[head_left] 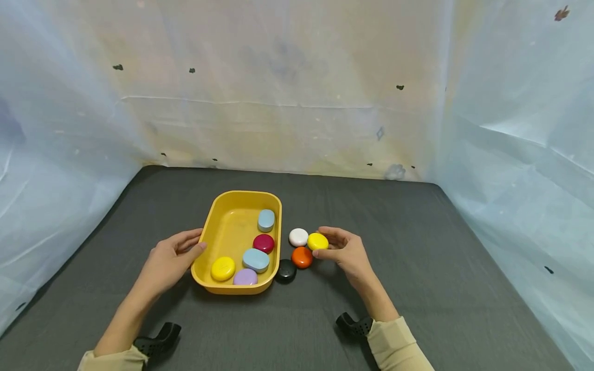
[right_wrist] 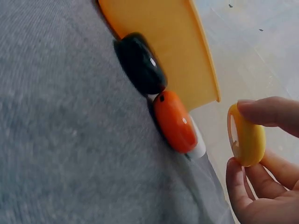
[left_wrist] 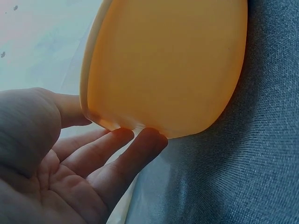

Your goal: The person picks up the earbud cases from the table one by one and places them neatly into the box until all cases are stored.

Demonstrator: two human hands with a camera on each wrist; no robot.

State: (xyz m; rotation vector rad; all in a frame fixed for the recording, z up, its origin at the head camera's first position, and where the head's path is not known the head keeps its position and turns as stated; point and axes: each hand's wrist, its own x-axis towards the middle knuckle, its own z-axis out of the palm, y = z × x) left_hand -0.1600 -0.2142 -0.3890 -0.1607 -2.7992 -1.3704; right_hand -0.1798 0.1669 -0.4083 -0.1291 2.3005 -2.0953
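On the dark cloth stands a yellow plastic tray (head_left: 232, 208). My left hand (head_left: 163, 264) grips its left wall, thumb at the rim and fingertips against the outside, as the left wrist view shows. Between thumb and fingers, my right hand (head_left: 351, 257) pinches a smooth yellow pebble-like disc (right_wrist: 252, 140), held clear of the cloth to the right of the tray. Close by are a white disc (head_left: 298, 237), an orange disc (head_left: 302, 257) and a black disc (head_left: 285, 271), which sits right by the tray's wall.
Inside the tray lie another yellow disc (head_left: 223, 268), a purple one (head_left: 245, 277), a dark red one (head_left: 263, 243) and two light blue oval ones (head_left: 256, 260). Pale plastic sheeting (head_left: 287, 134) hangs behind and at both sides of the cloth-covered table (head_left: 417, 288).
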